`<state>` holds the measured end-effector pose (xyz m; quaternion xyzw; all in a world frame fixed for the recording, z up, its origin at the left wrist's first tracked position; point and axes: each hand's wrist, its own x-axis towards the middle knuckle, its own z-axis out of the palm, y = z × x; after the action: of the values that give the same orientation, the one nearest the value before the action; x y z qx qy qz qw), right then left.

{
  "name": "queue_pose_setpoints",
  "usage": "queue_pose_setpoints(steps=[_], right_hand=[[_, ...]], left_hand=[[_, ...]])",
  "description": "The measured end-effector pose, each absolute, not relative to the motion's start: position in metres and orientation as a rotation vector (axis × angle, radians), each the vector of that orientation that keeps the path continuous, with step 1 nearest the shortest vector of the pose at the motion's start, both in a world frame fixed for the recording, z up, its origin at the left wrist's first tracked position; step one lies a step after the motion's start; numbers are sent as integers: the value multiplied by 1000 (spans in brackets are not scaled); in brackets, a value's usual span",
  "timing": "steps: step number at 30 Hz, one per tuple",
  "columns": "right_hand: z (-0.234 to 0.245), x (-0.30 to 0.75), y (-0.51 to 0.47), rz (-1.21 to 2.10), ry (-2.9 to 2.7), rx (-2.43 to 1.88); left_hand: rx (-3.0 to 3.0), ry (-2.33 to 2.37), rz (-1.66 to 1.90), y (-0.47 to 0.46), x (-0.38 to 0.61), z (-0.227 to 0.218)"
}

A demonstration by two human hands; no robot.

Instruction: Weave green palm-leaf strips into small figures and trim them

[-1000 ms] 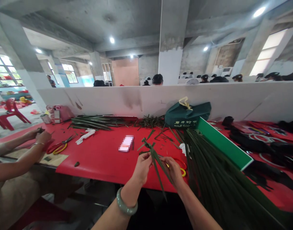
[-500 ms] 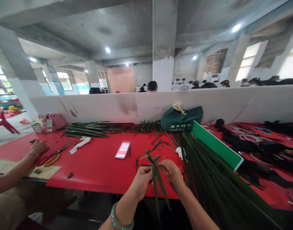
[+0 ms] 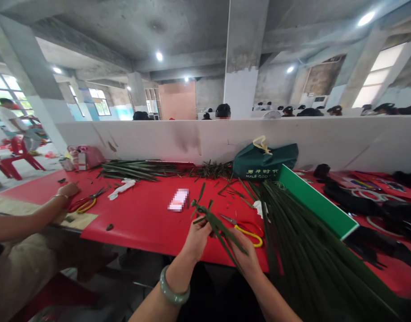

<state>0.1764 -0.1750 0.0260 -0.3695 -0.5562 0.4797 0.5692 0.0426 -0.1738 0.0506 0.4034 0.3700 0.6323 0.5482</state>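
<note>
The left hand [image 3: 197,237] pinches the knotted leaf piece [image 3: 208,215] above the table's [image 3: 141,226] front edge. The right hand [image 3: 248,258] is at its trailing strips, which partly hide the fingers; whether they grip cannot be told. Scissors [image 3: 256,241] lie just beyond the right hand, and long leaves [image 3: 299,237] crowd its right side, beside a green board [image 3: 319,205]. Farther back are a bag [image 3: 266,161] and leaf scraps [image 3: 214,170]. Leftward lie a blurred phone [image 3: 178,200], a tissue [image 3: 121,188] and, near a co-worker's hand [image 3: 68,189], more scissors [image 3: 86,205].
</note>
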Motion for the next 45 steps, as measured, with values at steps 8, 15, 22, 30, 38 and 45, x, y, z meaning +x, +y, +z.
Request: queue_pose_setpoints(steps=[8, 15, 22, 30, 38, 45], right_hand=[[30, 179, -132, 946, -1619, -1033], [16, 172, -90, 352, -1933, -1330], [18, 156, -89, 304, -1998, -1492], [-10, 142, -97, 1137, -1861, -1345], [-26, 133, -108, 1433, -1559, -1214], [-32, 128, -104, 1485, -1513, -1111]], left_hand=[[871, 912, 1368, -128, 33, 26], [812, 971, 1348, -90, 28, 11], [790, 1123, 1282, -84, 31, 4], [669, 1033, 1426, -83, 26, -26], [634, 931, 1340, -91, 21, -48], [619, 907, 1263, -90, 15, -50]])
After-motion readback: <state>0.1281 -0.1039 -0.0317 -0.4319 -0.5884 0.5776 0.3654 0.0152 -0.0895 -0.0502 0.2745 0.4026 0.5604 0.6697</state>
